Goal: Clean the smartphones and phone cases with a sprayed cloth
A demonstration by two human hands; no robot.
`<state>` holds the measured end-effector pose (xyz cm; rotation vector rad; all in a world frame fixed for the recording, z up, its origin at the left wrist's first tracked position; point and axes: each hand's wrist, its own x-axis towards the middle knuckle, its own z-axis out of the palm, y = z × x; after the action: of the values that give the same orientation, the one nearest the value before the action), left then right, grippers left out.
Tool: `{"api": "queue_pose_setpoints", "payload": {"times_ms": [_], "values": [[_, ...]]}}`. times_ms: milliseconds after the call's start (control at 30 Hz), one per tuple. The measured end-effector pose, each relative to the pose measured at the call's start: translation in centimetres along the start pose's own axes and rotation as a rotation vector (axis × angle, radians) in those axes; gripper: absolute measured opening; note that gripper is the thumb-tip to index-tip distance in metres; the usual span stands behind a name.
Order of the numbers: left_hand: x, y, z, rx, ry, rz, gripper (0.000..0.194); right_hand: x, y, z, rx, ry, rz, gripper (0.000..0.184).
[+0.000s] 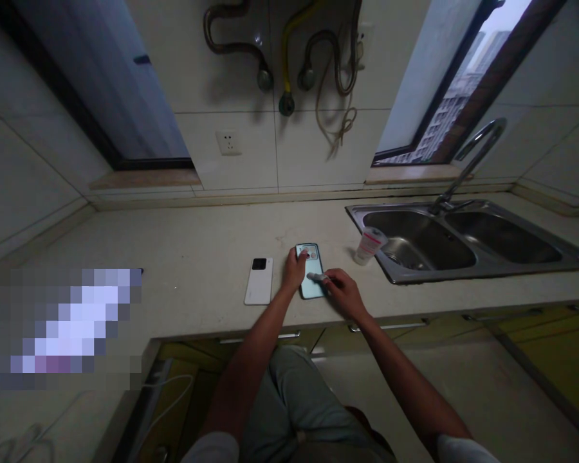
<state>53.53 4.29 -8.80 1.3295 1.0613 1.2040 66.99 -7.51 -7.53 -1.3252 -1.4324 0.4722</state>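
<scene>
A light blue phone [312,290] in a dark-edged case lies back-up on the counter, its camera block at the far end. My left hand [295,268] grips its left edge, with the thumb near the camera block. Between the fingers of my right hand [343,293] is a small grey tool [318,277], whose rounded dark tip points left over the phone's back; whether it touches is too small to tell. A white phone [259,284] with a black camera block lies back-up to the left, apart from my hands.
A clear plastic cup with red print [369,246] stands at the left rim of the double steel sink [390,276]. A tall faucet [480,145] rises behind the sink. Pixelation hides a bright object [80,318] on the left counter. Drawers are below the counter's front edge.
</scene>
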Motion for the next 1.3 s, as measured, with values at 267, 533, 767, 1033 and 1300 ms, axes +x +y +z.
{"api": "queue_pose_setpoints", "payload": {"times_ms": [267,533,767,1033,1300], "values": [[-1.0,0.8,0.3,0.746,-0.141,0.310,0.048,-0.6,1.0,-1.4,-0.262,-0.062,-0.057,0.018],[-2.4,3.6,-3.0,0.966,-0.040,0.462,0.037,-1.5,2.0,-3.0,-0.191,-0.056,-0.048,0.021],[-4.4,7.0,-10.6,1.346,0.073,-0.091,0.096,-2.0,1.3,-2.9,-0.111,0.039,0.040,0.029],[-3.2,6.0,-11.7,1.190,-0.073,-0.197,0.076,-2.3,1.0,-3.3,0.011,0.142,0.183,0.035],[-3.0,5.9,-12.8,0.963,-0.007,-0.189,0.043,-2.1,1.7,-3.5,0.169,0.260,0.277,0.040]]}}
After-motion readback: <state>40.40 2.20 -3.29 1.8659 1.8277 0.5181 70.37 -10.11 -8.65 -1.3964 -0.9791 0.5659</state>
